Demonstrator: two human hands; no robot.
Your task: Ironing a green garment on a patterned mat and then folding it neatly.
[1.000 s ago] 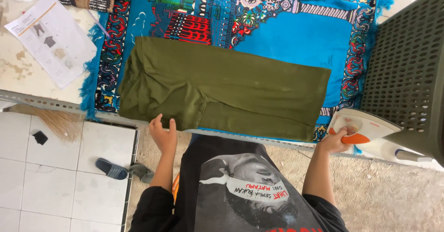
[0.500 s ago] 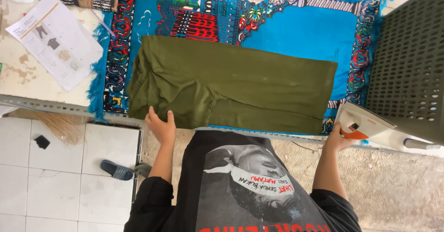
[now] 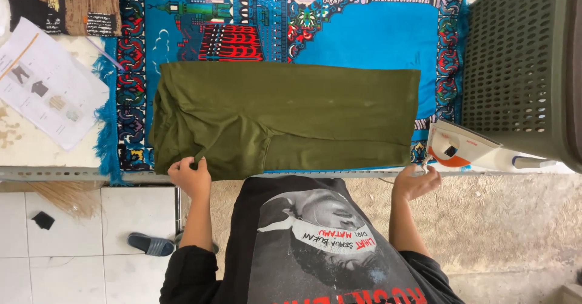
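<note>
— On the table's near half: a blue patterned rug [image 3: 376,43], and flat across it, an olive-green garment [image 3: 291,116], near hem just at the table edge.

— And beside that?

— Right of the garment, a white and orange iron [image 3: 458,149], propped beside a dark perforated crate [image 3: 521,67].

— Hands?

— Left hand [image 3: 190,177] pinching the garment's near hem. Right hand [image 3: 415,181] loose and open, empty, near the iron, not touching.

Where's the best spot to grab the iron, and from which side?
By the handle along its top, coming from above on the near side. The iron appears to stand on its heel at the blue mat's right end, and the open right hand is already just below it.
</note>
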